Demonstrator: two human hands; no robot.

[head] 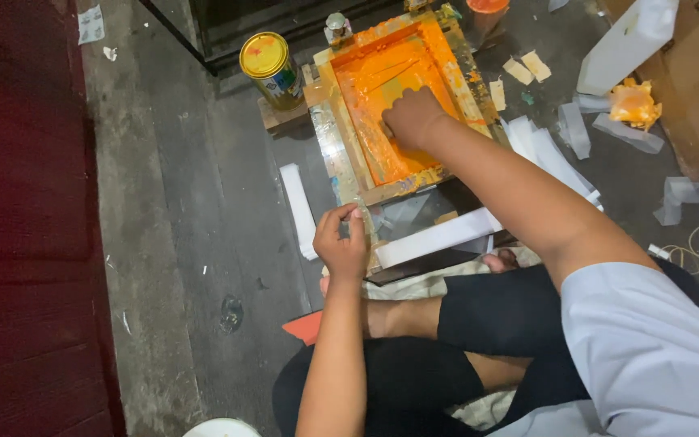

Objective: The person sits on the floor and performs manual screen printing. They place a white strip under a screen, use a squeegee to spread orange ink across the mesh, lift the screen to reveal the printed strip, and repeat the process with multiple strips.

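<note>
One wooden printing frame [341, 150], its mesh smeared bright orange, is lying on the floor ahead. The right hand [412, 116] is pressing inside it, fingers curled together, while the left hand [341, 243] is pinching its near corner. One yellow-lidded tin [271, 69] is standing beside it.

Pale lavender short-sleeved shirt [649, 348], black knee-length shorts [414, 380], bare forearms, bare feet, no gloves, rings or watch

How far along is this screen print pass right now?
Done: the screen frame is down and its mesh is already coated in orange ink. In hand: the right hand presses inside the frame, mid-mesh, whatever it grips is hidden; the left hand steadies the frame's near corner. Left: the pull has not reached the near edge, and the frame is not yet lifted. White paper strips lie beside it.
</note>
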